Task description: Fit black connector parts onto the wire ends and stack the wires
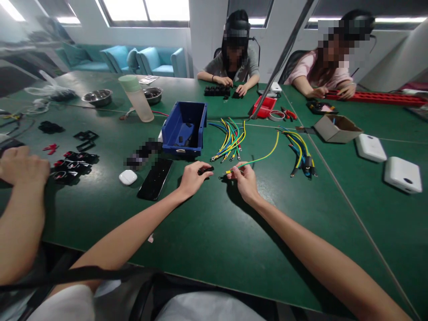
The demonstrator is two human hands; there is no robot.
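Mostly my fingers hide the work: my left hand (193, 178) pinches a small black part (205, 170), its shape hard to make out, and my right hand (245, 179) grips the yellow-green wire (264, 158) near its tip. Both lie on the table (207, 240), just below the wire bundle (229, 140). A co-worker's arm (20, 209) is cut off at left.

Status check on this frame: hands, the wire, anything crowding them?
Left hand pinching small black part. Right hand gripping yellow-green wire at its terminal end. Wire bundle and blue bin just beyond, apart.
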